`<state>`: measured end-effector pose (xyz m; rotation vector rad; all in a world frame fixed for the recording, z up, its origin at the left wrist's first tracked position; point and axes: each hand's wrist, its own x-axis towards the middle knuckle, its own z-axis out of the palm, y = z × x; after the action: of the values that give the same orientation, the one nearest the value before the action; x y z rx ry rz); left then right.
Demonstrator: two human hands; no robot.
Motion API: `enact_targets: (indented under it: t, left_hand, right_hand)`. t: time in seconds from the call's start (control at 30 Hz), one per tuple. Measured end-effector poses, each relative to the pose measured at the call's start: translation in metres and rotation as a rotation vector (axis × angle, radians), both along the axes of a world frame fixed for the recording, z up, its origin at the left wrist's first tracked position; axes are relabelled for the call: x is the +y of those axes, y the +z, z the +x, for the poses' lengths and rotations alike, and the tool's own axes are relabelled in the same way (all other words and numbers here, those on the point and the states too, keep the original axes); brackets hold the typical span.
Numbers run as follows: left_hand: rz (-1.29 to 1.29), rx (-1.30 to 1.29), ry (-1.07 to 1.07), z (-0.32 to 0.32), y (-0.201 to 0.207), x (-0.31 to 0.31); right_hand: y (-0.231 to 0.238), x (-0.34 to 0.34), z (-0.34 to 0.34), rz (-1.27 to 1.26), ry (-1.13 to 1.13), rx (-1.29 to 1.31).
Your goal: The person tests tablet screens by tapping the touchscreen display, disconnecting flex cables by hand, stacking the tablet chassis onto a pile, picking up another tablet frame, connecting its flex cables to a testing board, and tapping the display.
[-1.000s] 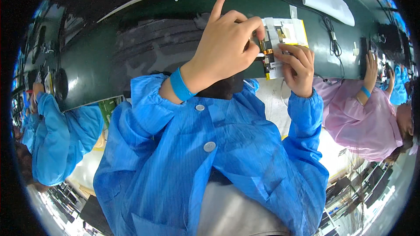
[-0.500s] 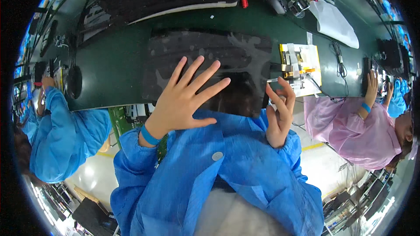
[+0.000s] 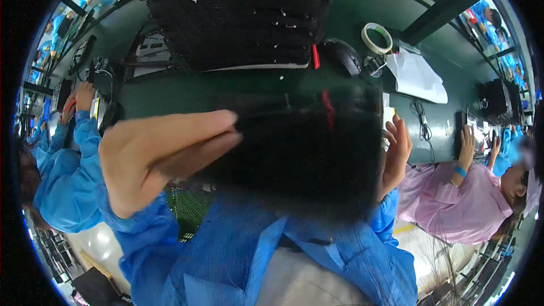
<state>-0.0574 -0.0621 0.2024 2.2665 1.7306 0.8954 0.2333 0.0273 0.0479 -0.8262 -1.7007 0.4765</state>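
Observation:
A dark, glossy flat panel (image 3: 300,153) is raised in front of my body, slightly smeared by motion, with a red reflection near its top edge. At its left side my left hand (image 3: 153,153) pinches the edge, the thumb on one side and the fingers on the other. My right hand (image 3: 396,153) is at the right edge with its fingers curled. The panel covers part of that hand. A small whitish bit shows by its fingers, too little to name.
Behind the panel is a tall stack of black panels (image 3: 243,28). A red pen (image 3: 315,56), a black mouse (image 3: 341,56), a tape roll (image 3: 377,38), white paper (image 3: 416,75) and a coiled cable (image 3: 422,122) lie on the green table. Co-workers sit at both sides.
The panel has come up off the table and toward me. My left hand has gone from lying spread on it to gripping its left edge. My right hand has moved right.

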Motion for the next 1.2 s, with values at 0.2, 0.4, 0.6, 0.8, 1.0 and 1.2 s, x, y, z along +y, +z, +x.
enact_targets:
  t: [0.2,0.4,0.6,0.8,1.0,1.2]
  left_hand:
    - [-0.557,-0.152,-0.59,-0.009,-0.047,0.103]
    - [-0.935,-0.367,-0.734,-0.005,-0.149,0.16]
    - [-1.062,-0.207,-0.609,-0.005,-0.168,0.172]
    - [-0.55,-0.031,-0.496,-0.01,-0.155,0.134]
    - [-0.366,-0.097,-0.246,-0.049,-0.121,0.072]
    - [-0.326,-0.354,0.083,-0.081,-0.14,0.017]
  right_hand:
    - [0.001,-0.009,-0.027,0.412,-0.049,-0.24]
    - [-0.013,-0.019,-0.064,0.037,-0.025,-0.756]
    - [0.026,0.022,-0.03,-0.005,0.161,-0.611]
    - [0.027,0.184,-0.068,-0.01,0.209,-1.034]
    - [-0.033,0.275,-0.119,-0.319,0.213,-1.146]
    - [-0.027,0.293,-0.103,-0.369,0.259,-0.868]
